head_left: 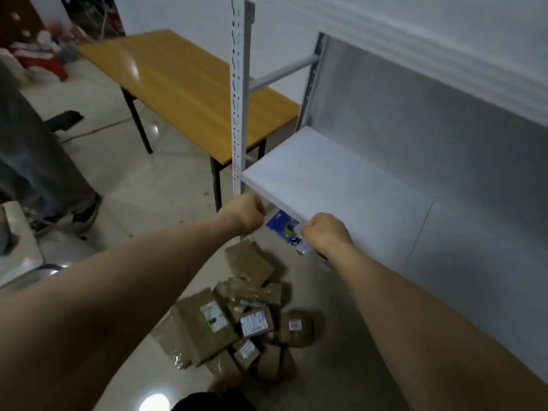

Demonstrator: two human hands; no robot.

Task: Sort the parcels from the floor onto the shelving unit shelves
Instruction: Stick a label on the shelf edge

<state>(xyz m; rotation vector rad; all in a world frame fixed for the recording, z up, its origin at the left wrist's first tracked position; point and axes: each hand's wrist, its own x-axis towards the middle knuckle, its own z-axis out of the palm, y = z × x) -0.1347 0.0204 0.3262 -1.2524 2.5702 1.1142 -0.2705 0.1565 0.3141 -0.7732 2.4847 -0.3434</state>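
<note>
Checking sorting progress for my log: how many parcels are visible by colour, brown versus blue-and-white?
Brown paper-wrapped parcels, piled on the floor: about 10 (overlap hides the exact count)
Blue-and-white flat plastic parcel, pinched by the right hand: 1
Total: about 11

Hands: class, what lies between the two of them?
In the head view, between left hand and right hand: a corner of the shelf and a blue parcel the right hand holds.

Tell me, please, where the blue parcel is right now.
In the head view, the blue parcel is mid-frame below the front edge of the white shelf, pinched by the right hand.
</note>
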